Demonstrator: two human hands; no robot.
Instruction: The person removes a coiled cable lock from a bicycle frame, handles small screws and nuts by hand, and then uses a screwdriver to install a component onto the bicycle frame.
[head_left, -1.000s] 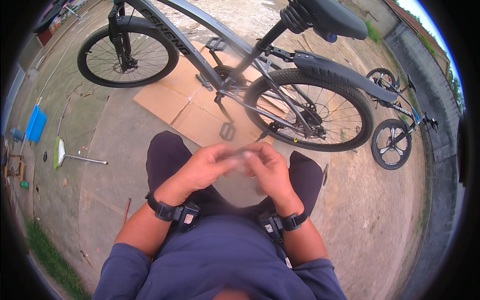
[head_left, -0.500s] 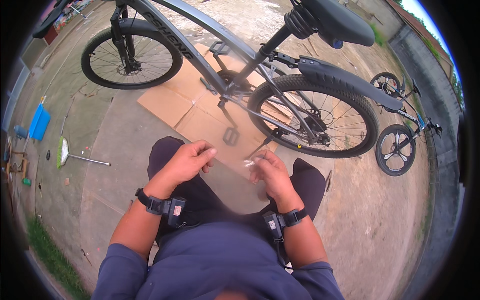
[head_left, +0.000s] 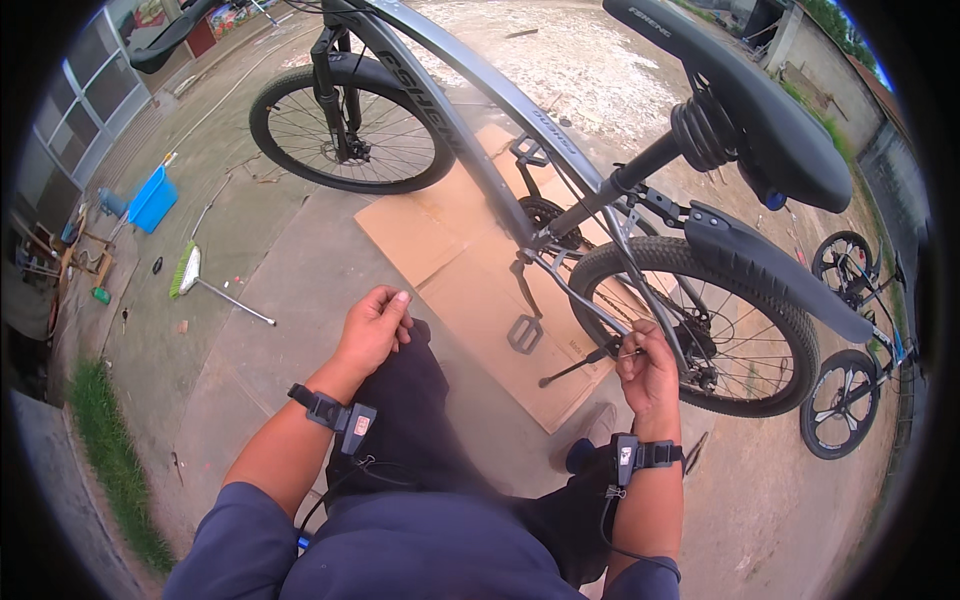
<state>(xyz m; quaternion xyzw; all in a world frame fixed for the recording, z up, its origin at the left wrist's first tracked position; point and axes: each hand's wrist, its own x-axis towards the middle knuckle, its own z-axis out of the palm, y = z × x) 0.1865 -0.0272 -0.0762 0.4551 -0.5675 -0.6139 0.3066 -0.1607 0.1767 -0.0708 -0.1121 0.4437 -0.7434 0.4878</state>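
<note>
A grey bicycle (head_left: 487, 186) stands upright in front of me on flattened cardboard (head_left: 425, 245). My right hand (head_left: 650, 368) is raised beside its rear wheel (head_left: 795, 345), fingers pinched together. Something small and thin seems to be between the fingertips, too small to name. Over my left thigh, my left hand (head_left: 377, 330) is closed, thumb against the curled fingers; whether anything is inside is hidden. Between my hands, lower on the bicycle, are a black pedal (head_left: 524, 334) and the kickstand (head_left: 568, 372). Whether my right hand touches the bicycle, I cannot tell.
To the left lie a green-bristled broom (head_left: 186, 270) and a blue bin (head_left: 153, 200). A second, smaller bicycle (head_left: 840, 405) is at the far right. Grass (head_left: 110, 450) grows along the left edge. The saddle (head_left: 765, 115) juts toward me at upper right.
The view has shifted, so the bicycle appears farther right and lower. My right hand has moved right and away from my left hand, toward the rear wheel. My left hand stays closed.
</note>
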